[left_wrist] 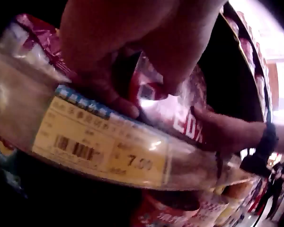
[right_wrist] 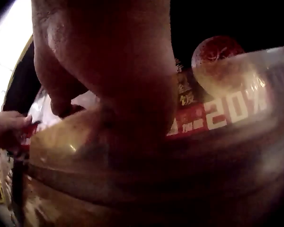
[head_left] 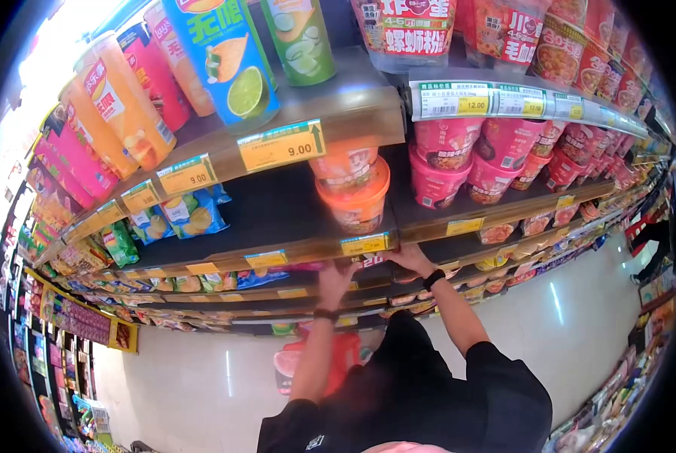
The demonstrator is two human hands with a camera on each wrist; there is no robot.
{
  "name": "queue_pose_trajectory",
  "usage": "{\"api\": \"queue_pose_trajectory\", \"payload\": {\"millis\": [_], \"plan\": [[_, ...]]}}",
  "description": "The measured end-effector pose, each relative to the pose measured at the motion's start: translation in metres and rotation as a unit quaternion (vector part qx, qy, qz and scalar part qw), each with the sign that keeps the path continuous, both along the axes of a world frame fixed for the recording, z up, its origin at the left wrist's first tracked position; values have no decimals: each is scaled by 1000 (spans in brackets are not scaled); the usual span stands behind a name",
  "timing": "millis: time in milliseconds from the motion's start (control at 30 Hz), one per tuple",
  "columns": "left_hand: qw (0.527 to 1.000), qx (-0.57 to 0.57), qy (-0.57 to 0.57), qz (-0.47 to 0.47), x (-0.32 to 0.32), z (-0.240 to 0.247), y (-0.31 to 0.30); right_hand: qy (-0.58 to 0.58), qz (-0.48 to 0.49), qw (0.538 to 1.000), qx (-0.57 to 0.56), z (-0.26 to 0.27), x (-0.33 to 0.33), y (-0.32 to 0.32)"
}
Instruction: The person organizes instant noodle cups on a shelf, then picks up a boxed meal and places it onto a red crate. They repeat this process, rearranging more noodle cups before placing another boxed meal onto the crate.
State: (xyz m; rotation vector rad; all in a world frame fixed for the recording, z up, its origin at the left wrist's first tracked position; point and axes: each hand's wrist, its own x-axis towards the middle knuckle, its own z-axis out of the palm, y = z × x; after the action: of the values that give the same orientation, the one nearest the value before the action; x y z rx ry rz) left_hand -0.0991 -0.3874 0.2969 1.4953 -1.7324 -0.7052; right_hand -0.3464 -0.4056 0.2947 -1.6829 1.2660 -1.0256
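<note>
Both hands reach onto a shelf just under the one that holds orange tubs. Between them lies a red food package (right_wrist: 199,124) with white "20%" print, sitting behind the shelf's price strip. My left hand (head_left: 338,279) grips its left part, thumb and fingers bent over the edge in the left wrist view. From the other side my right hand (head_left: 413,260) holds it, thumb on the near face in the left wrist view; its remaining fingers are hidden. A yellow price label (left_wrist: 102,142) reading 7.00 is fixed to the shelf edge beneath the left hand.
Above the hands stand stacked orange tubs (head_left: 353,204) and pink tubs (head_left: 440,166). Tall chip cans (head_left: 232,68) line the upper left shelf, which juts out overhead. A red bag (head_left: 341,359) shows low by the left forearm. A person (head_left: 651,245) stands far right in the aisle.
</note>
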Motion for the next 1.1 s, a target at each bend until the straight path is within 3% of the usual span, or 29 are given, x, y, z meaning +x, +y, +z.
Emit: {"api": "queue_pose_trajectory", "payload": {"millis": [67, 167, 267, 400, 533, 600, 633, 733, 833, 867, 967, 1100], "plan": [[995, -66, -75, 18, 1, -10, -6, 60, -21, 998, 0, 16, 1, 5], [994, -19, -110, 15, 5, -28, -21, 114, -5, 993, 23, -13, -5, -15], [995, -80, -54, 13, 2, -16, -20, 175, 9, 985, 9, -18, -6, -16], [997, -74, -21, 29, -2, -20, -21, 149, 22, 987, 49, 6, -7, -5], [996, 20, -72, 45, 7, -38, -32, 138, 4, 990, -37, -6, -5, 0], [999, -21, -6, 39, 5, -41, -35, 159, -14, 982, -101, -12, -7, 5], [999, -24, -2, 35, 4, -39, -31, 147, 14, 987, -64, -12, -11, 7], [999, -25, -11, 35, 3, -32, -26, 204, -35, 974, -91, -17, -7, 12], [999, -5, 40, 30, -2, -23, -24, 241, -40, 969, -42, -13, -7, 13], [997, 7, 69, 29, -3, -20, -22, 244, -54, 966, -74, -12, -7, 13], [994, 76, 62, 42, 0, -21, -26, 253, -76, 956, -125, -19, -5, 11], [999, -8, -24, 30, -7, 4, -14, 258, -84, 954, -130, -32, -5, 4]]}}
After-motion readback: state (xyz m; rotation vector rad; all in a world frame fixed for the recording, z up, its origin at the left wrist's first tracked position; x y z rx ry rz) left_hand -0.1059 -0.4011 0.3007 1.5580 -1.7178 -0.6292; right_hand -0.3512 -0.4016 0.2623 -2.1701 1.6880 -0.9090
